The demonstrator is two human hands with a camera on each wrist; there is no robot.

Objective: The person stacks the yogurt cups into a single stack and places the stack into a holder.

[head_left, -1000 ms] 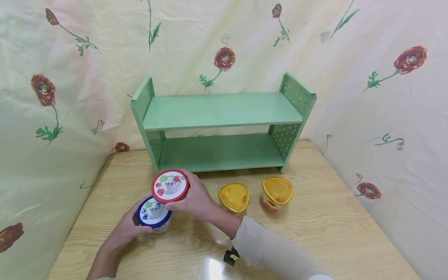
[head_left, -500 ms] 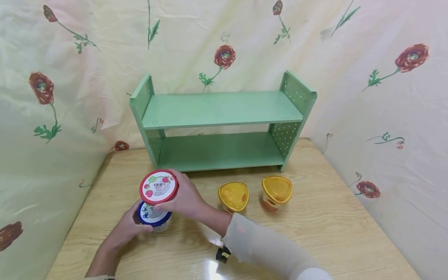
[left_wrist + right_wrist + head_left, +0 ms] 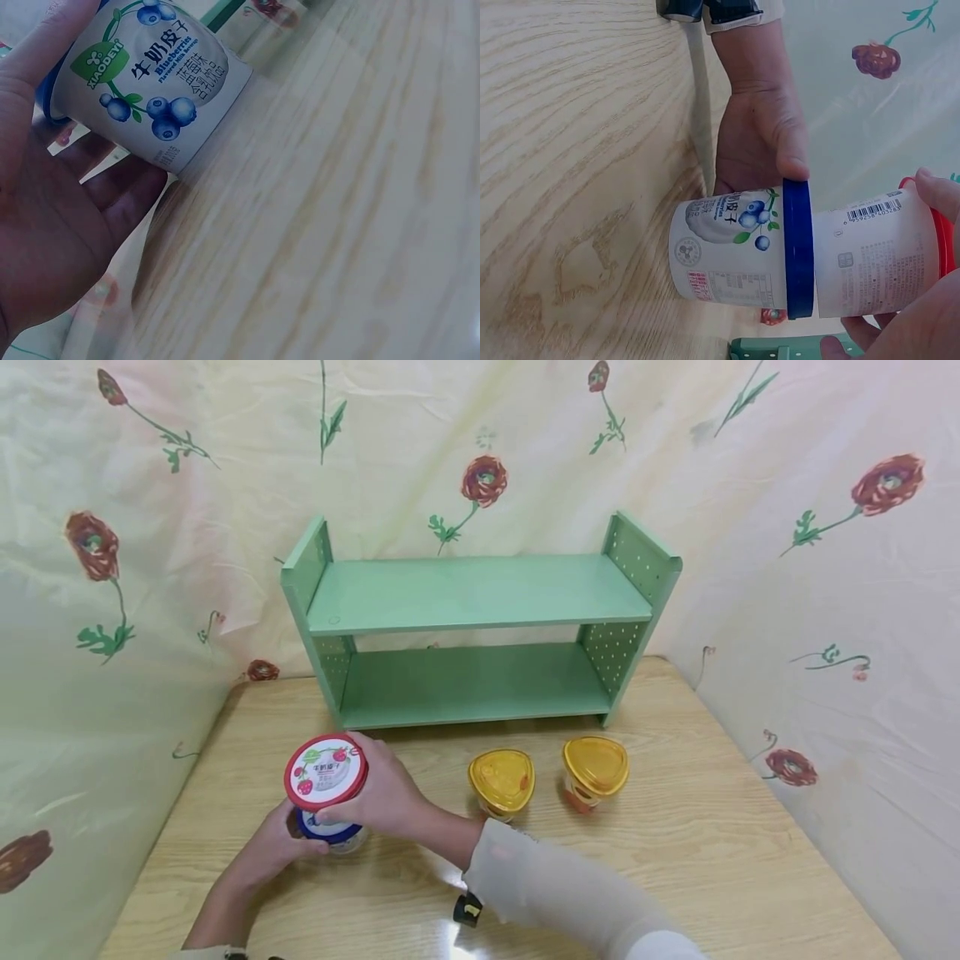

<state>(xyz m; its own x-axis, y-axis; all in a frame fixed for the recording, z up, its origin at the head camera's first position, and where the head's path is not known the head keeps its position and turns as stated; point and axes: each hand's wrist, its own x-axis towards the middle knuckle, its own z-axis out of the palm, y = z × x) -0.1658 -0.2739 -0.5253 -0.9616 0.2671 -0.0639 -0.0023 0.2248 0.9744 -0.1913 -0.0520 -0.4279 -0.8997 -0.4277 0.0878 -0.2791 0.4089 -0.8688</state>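
Observation:
My left hand [image 3: 264, 853] grips a white blueberry milk cup [image 3: 161, 82] with a blue lid, upright on the table. Its thumb and fingers reach round the lid's rim. Directly above, my right hand [image 3: 392, 797] holds a similar cup with a red lid [image 3: 326, 770] and berries printed on top. In the right wrist view the base of the red-lidded cup [image 3: 870, 259] is right at the blue lid [image 3: 799, 251]; whether it bears fully on it I cannot tell. From the head view, the red-lidded cup hides most of the blue lid.
Two cups with yellow three-cornered lids, one nearer [image 3: 502, 781] and one farther right [image 3: 596, 766], stand right of my hands. A green two-tier shelf [image 3: 480, 593] stands behind, against flowered cloth. A small black object [image 3: 467, 910] shows by the right sleeve.
My right hand has carried the red-lidded cup leftward and slightly nearer, until it covers most of the blue lid. The left hand and the blue-lidded cup have stayed in place.

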